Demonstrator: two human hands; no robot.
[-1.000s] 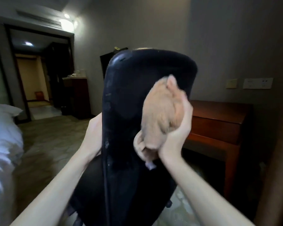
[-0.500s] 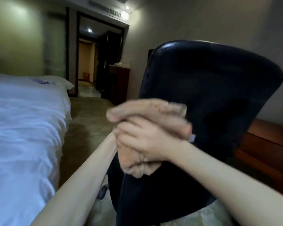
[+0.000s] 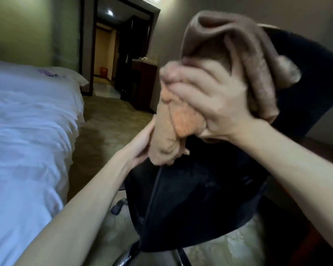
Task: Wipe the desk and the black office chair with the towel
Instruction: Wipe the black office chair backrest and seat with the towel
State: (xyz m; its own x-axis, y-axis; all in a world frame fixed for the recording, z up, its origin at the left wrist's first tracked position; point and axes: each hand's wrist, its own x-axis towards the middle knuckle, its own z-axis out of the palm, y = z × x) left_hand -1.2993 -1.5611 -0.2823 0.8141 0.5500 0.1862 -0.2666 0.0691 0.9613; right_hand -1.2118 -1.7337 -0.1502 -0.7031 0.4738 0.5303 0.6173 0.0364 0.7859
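The black office chair (image 3: 190, 198) fills the middle and right, its backrest facing me. My right hand (image 3: 211, 104) clutches the tan towel (image 3: 236, 47) against the upper left part of the backrest, and the cloth bunches above and below the fingers. My left hand (image 3: 140, 146) grips the backrest's left edge just under the hanging end of the towel; its fingers are mostly hidden behind cloth and chair. The desk shows only as a dark reddish strip (image 3: 327, 150) at the far right.
A bed with white sheets (image 3: 27, 141) runs along the left. Patterned floor (image 3: 108, 120) lies between bed and chair. The chair's chrome base and a caster (image 3: 117, 206) show at the bottom. A dark cabinet (image 3: 142, 81) and an open doorway stand behind.
My right hand has swept the towel from the backrest's middle to its left edge and then upward near the top. The view has swung left, and the chair sits closer.
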